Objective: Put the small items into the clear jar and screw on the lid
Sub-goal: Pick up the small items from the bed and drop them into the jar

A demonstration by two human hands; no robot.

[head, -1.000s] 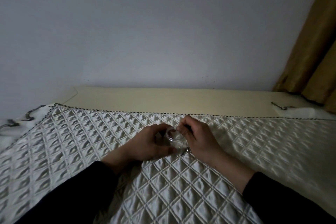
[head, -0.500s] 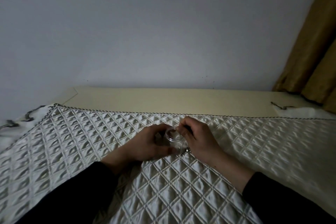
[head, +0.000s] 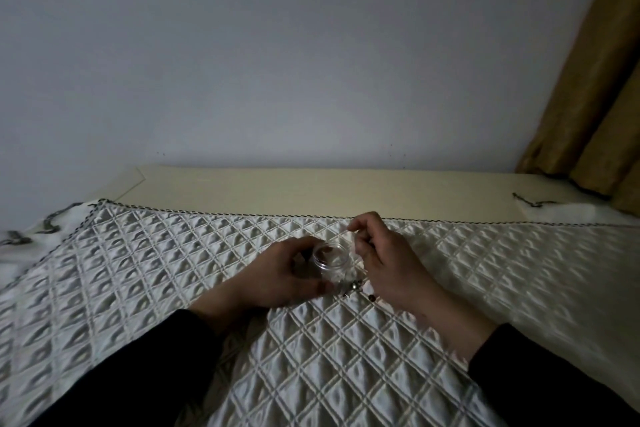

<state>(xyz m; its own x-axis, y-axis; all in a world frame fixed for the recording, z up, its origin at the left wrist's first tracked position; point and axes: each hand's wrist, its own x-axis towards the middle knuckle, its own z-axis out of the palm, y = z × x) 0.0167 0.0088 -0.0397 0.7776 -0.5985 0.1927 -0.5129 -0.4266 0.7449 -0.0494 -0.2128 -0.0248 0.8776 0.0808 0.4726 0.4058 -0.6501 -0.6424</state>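
A small clear jar [head: 331, 259] stands on the quilted cover, and my left hand [head: 284, 274] is wrapped around its left side. Its mouth is uncovered and something dark lies inside. Just right of the jar and slightly higher, my right hand [head: 384, 256] has its fingers curled on a faint clear lid [head: 352, 238], held on edge. A few small items [head: 356, 287], metallic bits and a dark bead [head: 372, 297], lie on the cover between my hands, below the jar.
The white quilted cover [head: 311, 357] spreads over the whole near surface. A cream ledge [head: 311, 191] runs behind it along the grey wall. A tan curtain [head: 595, 97] hangs at the right. Dark cord lies at both far corners.
My right hand has come off the top of the jar and moved right and up with the lid. The jar's mouth now shows. My left hand stays on the jar.
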